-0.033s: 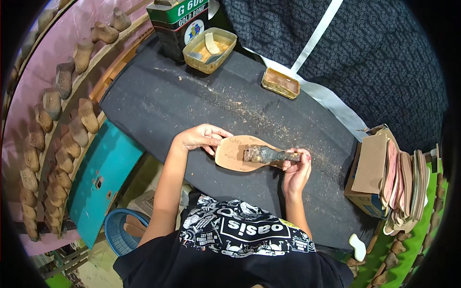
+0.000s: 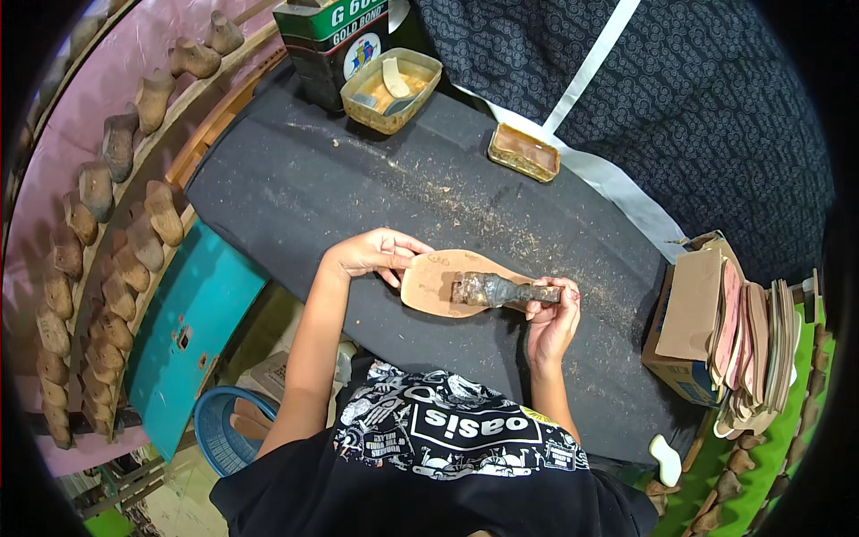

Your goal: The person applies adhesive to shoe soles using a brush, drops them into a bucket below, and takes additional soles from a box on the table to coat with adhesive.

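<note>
A tan shoe insole (image 2: pixel 428 291) lies level over the dark table cloth, its wide end to the left. My left hand (image 2: pixel 376 255) grips the upper edge of that wide end, thumb and fingers closed on it. In my right hand (image 2: pixel 553 318) is the handle of a glue-crusted flat brush (image 2: pixel 488 290). Its head lies over the middle of the insole; whether it touches the surface I cannot tell. The brush hides part of the insole's narrow end, near my right fingers.
At the back stand a green and black can (image 2: pixel 331 54), a tub (image 2: pixel 391 94) with spreaders inside and a small tin (image 2: pixel 523 152). A cardboard box (image 2: pixel 687 309) of insoles stands right. Wooden shoe lasts (image 2: pixel 96 192) line racks at left; a blue basket (image 2: pixel 215 434) sits below.
</note>
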Demonstrator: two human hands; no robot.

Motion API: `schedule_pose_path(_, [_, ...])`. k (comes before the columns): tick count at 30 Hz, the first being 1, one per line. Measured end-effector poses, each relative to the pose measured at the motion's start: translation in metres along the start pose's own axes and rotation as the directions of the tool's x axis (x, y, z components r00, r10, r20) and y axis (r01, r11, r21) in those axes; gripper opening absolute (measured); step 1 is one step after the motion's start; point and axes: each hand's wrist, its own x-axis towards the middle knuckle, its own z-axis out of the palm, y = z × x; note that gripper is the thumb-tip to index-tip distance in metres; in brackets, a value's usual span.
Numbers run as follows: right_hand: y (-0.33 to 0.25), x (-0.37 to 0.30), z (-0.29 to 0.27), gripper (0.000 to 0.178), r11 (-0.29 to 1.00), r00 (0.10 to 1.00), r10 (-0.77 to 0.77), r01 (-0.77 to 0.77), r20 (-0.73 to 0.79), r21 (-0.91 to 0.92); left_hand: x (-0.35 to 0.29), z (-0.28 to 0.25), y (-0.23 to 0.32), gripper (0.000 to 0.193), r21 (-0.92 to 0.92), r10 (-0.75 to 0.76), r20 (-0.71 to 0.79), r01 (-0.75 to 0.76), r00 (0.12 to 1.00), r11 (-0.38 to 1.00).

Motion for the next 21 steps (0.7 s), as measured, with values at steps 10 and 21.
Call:
schedule_pose_path(10, [0.011,-0.010,0.004,0.018,0.992,0.994,-0.013,0.027,0.110,-0.124,0.005,-0.003,-0.005,0.040,-0.034,0.012,-0.031,-0.013,0.999,0.999])
schedule_pose_path(21, [-0.015,0.006,-0.037,0.017,0.965,0.983,-0.182,0.180,0.003,-0.190,0.006,-0.007,-0.009,0.037,-0.096,-0.003,-0.038,-0.001,0.999,0.995])
